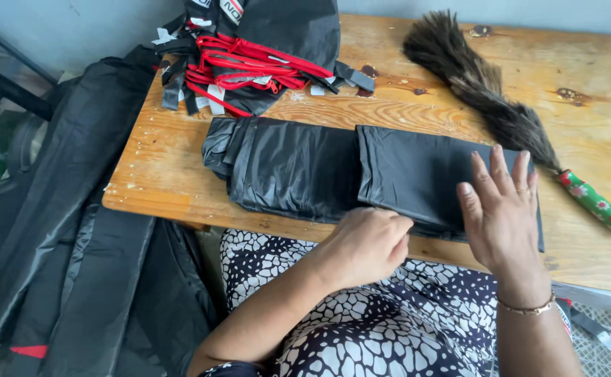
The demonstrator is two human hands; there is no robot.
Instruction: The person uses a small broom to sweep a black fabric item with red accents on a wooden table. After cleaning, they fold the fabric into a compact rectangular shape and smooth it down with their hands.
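Note:
A folded piece of shiny black fabric (298, 167) lies along the near edge of the wooden table (403, 105). Its right part is folded over into a flat panel. My left hand (368, 244) rests at the fabric's near edge with the fingers curled, pinching the fold. My right hand (501, 209) lies flat and open on the right end of the folded panel, fingers spread, pressing it down. A thin bracelet circles my right wrist.
A stack of black pieces with red straps (249, 56) sits at the table's far left. A feather duster (487, 98) with a green flowered handle lies to the right. More black fabric (61, 230) hangs off the table's left side.

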